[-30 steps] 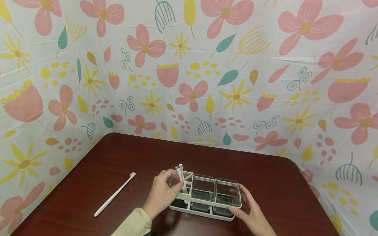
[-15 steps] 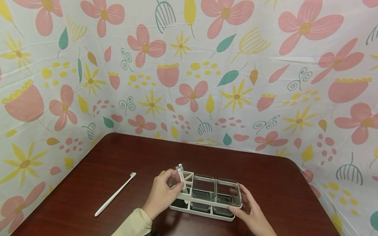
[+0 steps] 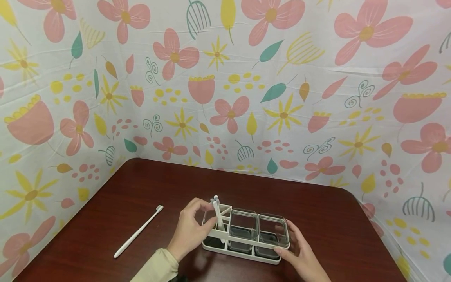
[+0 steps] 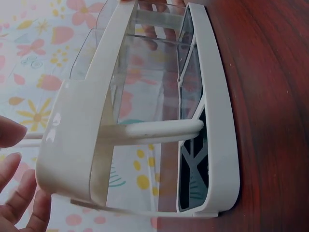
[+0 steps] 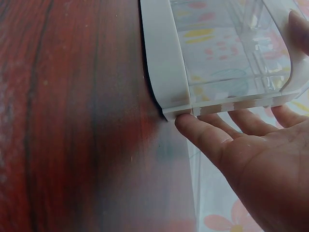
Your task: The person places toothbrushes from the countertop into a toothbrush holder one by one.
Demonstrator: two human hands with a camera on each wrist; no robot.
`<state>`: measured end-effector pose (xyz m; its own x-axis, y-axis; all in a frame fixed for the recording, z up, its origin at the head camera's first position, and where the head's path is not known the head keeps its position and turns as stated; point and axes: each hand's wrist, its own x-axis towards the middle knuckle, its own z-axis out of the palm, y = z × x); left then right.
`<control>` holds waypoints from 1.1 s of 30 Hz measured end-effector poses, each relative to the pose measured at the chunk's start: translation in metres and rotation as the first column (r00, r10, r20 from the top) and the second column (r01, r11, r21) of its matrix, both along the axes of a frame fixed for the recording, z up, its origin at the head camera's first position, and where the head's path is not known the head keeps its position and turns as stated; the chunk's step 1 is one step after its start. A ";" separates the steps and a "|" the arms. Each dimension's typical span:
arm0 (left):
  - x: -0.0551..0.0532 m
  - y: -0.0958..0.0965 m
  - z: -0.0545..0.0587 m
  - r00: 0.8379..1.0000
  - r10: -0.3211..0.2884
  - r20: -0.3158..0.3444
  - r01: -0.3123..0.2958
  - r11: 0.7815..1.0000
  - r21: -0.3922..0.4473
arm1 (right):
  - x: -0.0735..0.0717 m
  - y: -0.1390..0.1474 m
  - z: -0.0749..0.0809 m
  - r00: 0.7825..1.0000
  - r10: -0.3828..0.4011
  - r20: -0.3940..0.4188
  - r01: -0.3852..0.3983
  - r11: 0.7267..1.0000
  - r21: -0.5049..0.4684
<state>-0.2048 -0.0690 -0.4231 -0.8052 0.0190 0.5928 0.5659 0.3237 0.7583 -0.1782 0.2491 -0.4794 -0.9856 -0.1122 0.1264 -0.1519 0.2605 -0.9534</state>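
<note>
A white toothbrush holder [image 3: 239, 256] with two clear cups [image 3: 243, 223] stands on the table. Two white toothbrushes [image 3: 219, 215] lean upright in its left compartment, heads up; in the left wrist view their handles [image 4: 154, 129] reach down to the base. My left hand [image 3: 190, 229] is beside them, thumb and fingers parted around the brushes and apart from them, fingertips close to the holder's left end. My right hand [image 3: 301, 252] grips the holder's right end, thumb on the front rail, fingers [image 5: 203, 133] along the end. Another white toothbrush [image 3: 137, 233] lies on the table at left.
The dark red-brown table [image 3: 169, 184] has rounded far corners. A floral-print cloth [image 3: 225, 98] hangs behind it and along its sides. Table surface lies between the loose toothbrush and the holder.
My left hand has let go of the toothbrush and drawn slightly left, its thumb now off the handle. The right hand keeps its grip, and the holder stays in place.
</note>
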 end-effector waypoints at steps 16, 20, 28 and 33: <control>-0.008 -0.016 -0.009 0.999 0.026 -0.020 -0.026 1.000 0.003 | 0.001 -0.002 0.003 0.999 -0.017 0.034 0.017 1.000 -0.003; -0.007 -0.020 -0.006 0.998 0.037 -0.043 -0.036 0.999 0.017 | 0.001 -0.002 0.003 1.000 -0.011 0.023 0.010 1.000 0.004; -0.011 -0.033 -0.007 0.996 0.083 -0.039 -0.084 0.996 -0.031 | 0.001 -0.002 0.003 1.000 -0.010 0.019 0.010 1.000 -0.004; -0.013 -0.044 -0.008 0.991 0.134 0.002 -0.134 0.988 -0.070 | 0.000 -0.001 0.002 1.000 -0.010 0.008 0.010 1.000 0.005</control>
